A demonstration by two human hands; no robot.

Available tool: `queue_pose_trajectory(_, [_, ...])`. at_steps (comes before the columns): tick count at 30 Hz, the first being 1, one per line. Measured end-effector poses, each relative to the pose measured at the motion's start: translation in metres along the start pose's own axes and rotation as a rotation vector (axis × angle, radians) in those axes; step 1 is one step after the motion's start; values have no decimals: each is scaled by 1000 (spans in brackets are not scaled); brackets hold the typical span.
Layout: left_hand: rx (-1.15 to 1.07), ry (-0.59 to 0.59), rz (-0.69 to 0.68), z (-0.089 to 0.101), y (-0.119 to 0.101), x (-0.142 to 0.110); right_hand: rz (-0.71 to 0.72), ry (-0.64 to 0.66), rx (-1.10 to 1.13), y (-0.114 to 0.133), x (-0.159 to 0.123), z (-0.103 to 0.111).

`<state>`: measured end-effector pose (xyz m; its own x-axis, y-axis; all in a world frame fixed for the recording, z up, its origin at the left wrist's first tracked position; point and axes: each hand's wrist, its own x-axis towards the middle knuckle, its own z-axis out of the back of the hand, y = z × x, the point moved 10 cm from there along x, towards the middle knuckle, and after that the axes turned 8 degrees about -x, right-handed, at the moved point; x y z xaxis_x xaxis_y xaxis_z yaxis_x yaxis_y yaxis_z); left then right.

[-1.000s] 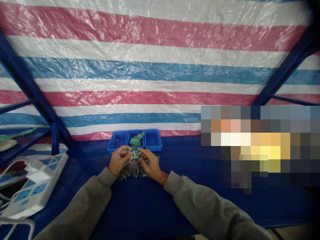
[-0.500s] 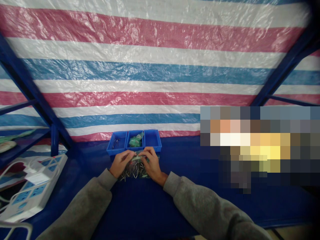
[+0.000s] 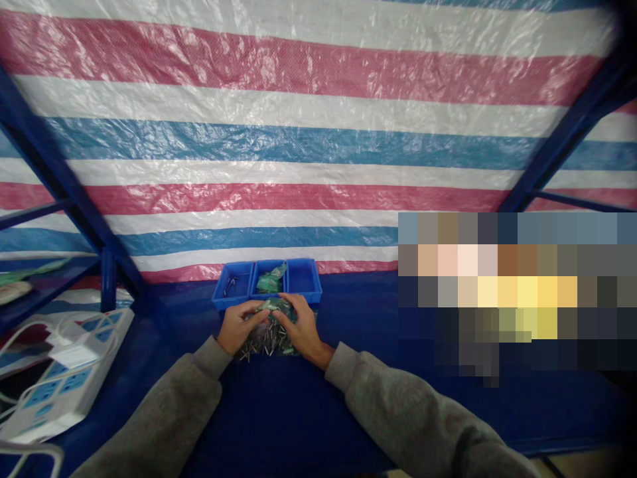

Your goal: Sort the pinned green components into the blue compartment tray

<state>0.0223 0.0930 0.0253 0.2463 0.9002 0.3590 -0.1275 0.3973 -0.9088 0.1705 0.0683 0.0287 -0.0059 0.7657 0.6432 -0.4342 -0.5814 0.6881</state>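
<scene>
Between my left hand [image 3: 243,326] and my right hand [image 3: 301,326] is a small clear-green plastic bag [image 3: 277,305], its sides gripped by thumbs and fingers. Both hands are closed on it, thumbs towards each other on the near side. Just below lies a pile of thin metal pins or screws [image 3: 271,340], partly covered by the hands. Behind the hands stand three joined blue bins: the left bin [image 3: 233,271] has a few metal pieces in it, the middle one holds a green plastic packet [image 3: 271,281], and the right bin [image 3: 302,273] shows its bare floor.
A white power strip [image 3: 74,388] with plugs and cables lies at the left. Blue metal frame posts [image 3: 107,279] stand either side of the blue table [image 3: 279,418]. A striped tarp [image 3: 298,146] hangs behind. An area on the right is pixelated.
My fingers have shifted on the bag: my thumbs have come lower and nearer to me, and more of its green plastic shows between the hands. The bins have stayed put.
</scene>
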Motion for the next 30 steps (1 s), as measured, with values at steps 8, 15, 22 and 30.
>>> queue_pose_trajectory(8, [-149,-4,73,0,9,0,-43,58,-18,-12,-2,-10])
queue_pose_trajectory(15, [175,-10,-60,3,-9,0,-8,62,-86,-8,-2,-10])
queue_pose_trajectory(22, [126,-4,11,4,-4,1,-65,16,91,-9,-5,-3])
queue_pose_trajectory(30, [-152,-20,71,3,-2,1,71,27,21,5,-3,-2])
